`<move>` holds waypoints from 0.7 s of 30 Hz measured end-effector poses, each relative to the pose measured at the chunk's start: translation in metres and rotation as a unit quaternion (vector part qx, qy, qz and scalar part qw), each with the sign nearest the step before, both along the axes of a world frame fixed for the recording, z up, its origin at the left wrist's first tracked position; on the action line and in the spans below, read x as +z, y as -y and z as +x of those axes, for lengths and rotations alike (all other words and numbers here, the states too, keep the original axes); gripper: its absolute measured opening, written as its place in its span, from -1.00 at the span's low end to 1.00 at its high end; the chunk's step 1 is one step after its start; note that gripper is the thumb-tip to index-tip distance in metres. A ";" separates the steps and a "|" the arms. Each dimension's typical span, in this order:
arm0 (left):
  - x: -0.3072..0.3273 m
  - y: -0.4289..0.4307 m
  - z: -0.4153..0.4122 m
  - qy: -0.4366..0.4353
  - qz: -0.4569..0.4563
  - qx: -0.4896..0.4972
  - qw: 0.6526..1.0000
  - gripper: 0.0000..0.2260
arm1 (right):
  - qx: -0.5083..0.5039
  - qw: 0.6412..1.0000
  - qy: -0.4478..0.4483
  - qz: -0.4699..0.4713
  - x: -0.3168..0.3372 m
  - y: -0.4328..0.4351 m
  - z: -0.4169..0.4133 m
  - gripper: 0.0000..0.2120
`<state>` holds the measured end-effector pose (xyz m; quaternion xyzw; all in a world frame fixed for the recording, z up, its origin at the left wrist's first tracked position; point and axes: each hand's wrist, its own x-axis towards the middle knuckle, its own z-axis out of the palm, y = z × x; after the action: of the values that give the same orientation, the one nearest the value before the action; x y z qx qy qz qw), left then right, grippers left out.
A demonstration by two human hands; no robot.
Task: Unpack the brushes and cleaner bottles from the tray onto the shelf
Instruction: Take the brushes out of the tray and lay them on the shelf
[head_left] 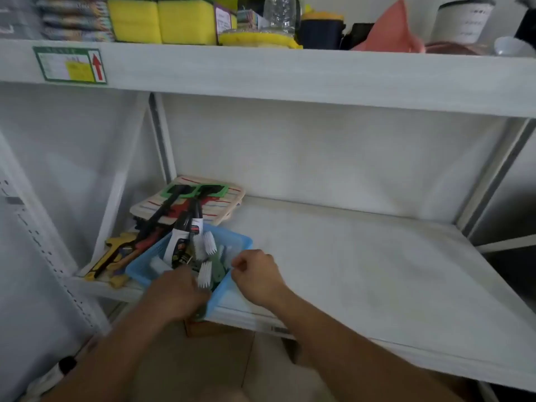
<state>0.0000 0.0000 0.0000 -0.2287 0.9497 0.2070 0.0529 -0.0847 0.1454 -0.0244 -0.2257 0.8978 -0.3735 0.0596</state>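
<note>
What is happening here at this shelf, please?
A person is unpacking a blue tray that sits at the front left of the lower shelf. The left hand reaches into the tray among white brushes and a cleaner bottle. The right hand is at the tray's right rim, fingers curled. The tray looks full; the shelf to its right is bare.

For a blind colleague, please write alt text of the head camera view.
Two bare hands reach into a blue tray of white brushes and a cleaner bottle on a white shelf: left hand inside, right hand at its rim. Yellow sponges sit on the shelf above.
</note>
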 end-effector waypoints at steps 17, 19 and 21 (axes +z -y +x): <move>-0.009 -0.007 0.020 -0.160 0.309 0.157 0.924 -0.89 | -0.165 0.948 0.216 -0.163 -0.020 0.047 -0.028 -0.82; -0.007 -0.021 0.023 -0.212 0.347 0.176 0.896 -0.93 | -0.188 0.879 0.302 -0.317 -0.012 0.023 -0.024 -0.91; -0.004 -0.043 0.021 -0.250 0.395 0.190 0.864 -0.95 | -0.189 0.821 0.348 -0.411 -0.005 -0.014 -0.017 -0.95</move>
<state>0.0210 0.0433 -0.0035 -0.3056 0.7082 0.6207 -0.1406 -0.1015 0.1598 -0.0291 0.0898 0.6058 -0.7653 0.1982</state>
